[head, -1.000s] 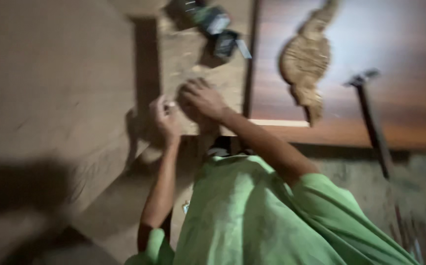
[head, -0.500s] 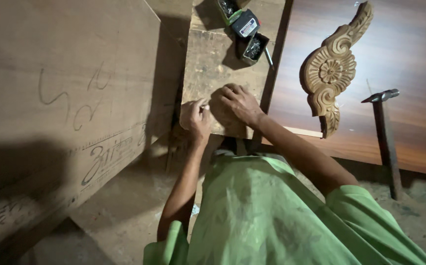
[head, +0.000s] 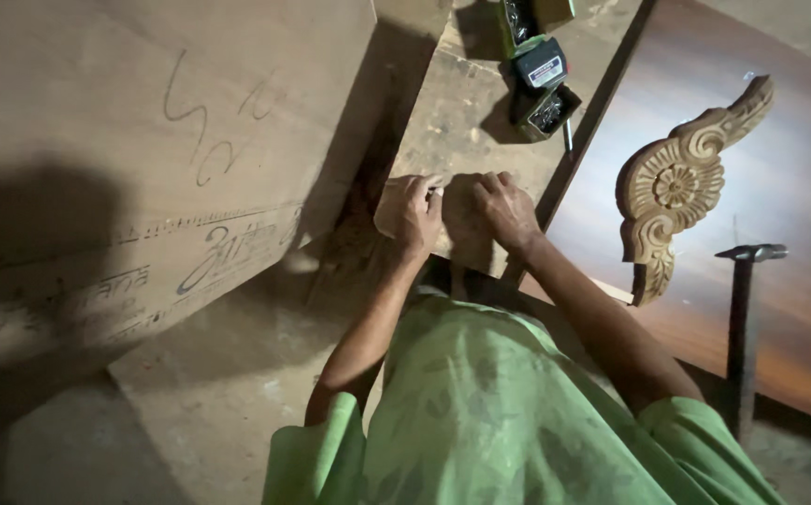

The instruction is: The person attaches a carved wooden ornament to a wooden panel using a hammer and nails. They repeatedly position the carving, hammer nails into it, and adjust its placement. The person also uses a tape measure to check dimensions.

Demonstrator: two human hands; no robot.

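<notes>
since both hands are bunched up right at the near edge of that narrow wooden plank (head: 466,122), the whole job here comes down to keeping things steady. the left hand (head: 412,217) is curled nearly closed, fingers pinched together on something small and pale at the tips, probably a nail or pin, though it's too tiny to say for sure. the right hand (head: 503,208) sits just beside it, fingers bent down onto the plank, touching the wood and maybe the same little piece; i can't tell if it actually grips anything.

my take: brace the heel of each hand on the plank so the pinch doesn't wobble, and keep the small piece upright rather than leaning toward the big plywood sheet (head: 143,140) on the left. the light is poor, with heavy shadow under the hands, so leaning the head back a bit would help.

worth noting what's around: small green boxes (head: 536,65) of hardware sit further up the plank, well apart from the hands. a carved wooden scroll ornament (head: 672,187) lies on the dark polished board (head: 798,309) to the right, with a hammer (head: 740,318) near it, away from the right hand.
</notes>
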